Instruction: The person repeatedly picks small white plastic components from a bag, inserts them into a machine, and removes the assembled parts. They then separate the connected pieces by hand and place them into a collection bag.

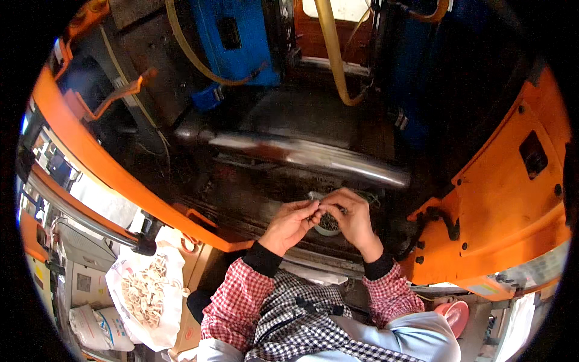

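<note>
My left hand (286, 227) and my right hand (354, 221) meet in the middle, fingertips pinched together. Whatever they hold between them is too small to make out. Partly hidden under my right hand is a light-coloured bowl (329, 233) with many small dark pieces in it. Beyond both hands, a shiny metal bar (307, 154) lies across the dark machine bed.
Orange machine panels stand at left (120, 175) and right (500, 205). Yellowish hoses (333, 54) hang at the back near a blue panel (232, 45). A white bag (163, 339) holding beige pieces sits lower left; a pink-red basin (459, 318) is lower right.
</note>
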A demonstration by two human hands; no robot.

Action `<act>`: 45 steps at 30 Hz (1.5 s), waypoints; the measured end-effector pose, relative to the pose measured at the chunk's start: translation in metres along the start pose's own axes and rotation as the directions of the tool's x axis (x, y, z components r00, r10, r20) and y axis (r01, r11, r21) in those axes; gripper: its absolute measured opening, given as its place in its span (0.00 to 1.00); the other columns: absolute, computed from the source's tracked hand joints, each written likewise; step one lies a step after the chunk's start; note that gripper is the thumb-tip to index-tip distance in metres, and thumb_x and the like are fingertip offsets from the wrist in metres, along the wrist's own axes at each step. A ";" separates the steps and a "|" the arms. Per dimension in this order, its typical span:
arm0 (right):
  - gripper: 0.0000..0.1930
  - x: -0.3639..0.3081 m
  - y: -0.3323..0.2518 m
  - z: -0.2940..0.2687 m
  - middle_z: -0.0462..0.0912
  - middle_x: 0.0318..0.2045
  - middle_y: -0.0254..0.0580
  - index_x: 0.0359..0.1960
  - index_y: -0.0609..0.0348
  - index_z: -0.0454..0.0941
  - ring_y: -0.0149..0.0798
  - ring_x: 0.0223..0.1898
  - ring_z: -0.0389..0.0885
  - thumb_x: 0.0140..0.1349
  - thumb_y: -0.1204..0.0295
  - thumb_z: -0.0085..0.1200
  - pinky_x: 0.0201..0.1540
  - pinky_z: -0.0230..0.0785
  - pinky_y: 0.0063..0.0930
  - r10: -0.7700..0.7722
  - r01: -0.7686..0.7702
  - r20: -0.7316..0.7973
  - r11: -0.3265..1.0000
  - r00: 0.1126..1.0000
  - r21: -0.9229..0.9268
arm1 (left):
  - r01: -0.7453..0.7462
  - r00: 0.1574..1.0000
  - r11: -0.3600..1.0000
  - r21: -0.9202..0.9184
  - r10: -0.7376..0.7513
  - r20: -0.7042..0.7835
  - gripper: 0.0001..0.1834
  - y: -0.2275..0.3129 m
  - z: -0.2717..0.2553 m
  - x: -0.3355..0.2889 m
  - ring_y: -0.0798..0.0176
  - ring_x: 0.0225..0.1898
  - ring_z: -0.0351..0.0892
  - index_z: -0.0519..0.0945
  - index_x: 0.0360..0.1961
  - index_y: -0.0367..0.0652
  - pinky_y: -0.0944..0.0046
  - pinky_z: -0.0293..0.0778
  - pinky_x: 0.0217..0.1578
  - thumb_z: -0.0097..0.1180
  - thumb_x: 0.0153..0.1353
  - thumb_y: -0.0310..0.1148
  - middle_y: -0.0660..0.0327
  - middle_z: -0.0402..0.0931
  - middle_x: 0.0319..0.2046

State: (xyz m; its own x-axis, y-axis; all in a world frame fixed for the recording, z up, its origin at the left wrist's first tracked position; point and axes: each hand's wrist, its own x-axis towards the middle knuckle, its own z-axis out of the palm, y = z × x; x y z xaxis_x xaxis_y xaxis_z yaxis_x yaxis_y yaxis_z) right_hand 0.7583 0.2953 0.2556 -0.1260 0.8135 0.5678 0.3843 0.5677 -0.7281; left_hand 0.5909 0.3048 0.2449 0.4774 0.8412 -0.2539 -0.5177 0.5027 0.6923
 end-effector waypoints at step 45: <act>0.21 0.396 0.086 0.101 0.80 0.38 0.57 0.48 0.71 0.72 0.53 0.42 0.78 0.50 0.76 0.55 0.46 0.68 0.40 0.163 -0.281 -0.550 0.950 0.819 -0.137 | -0.343 0.905 0.934 -0.101 0.299 -0.304 0.09 0.052 -0.004 -0.040 0.70 0.35 0.72 0.74 0.41 0.33 0.73 0.70 0.38 0.52 0.61 0.26 0.59 0.73 0.35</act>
State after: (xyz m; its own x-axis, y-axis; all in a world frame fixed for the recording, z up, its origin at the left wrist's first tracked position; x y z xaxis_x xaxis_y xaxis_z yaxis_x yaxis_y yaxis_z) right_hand 0.6487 0.6793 0.3794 0.4620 0.6897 0.5575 0.5260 0.2930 -0.7984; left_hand 0.5415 0.2980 0.2882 0.0616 0.9718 -0.2277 -0.7186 0.2015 0.6655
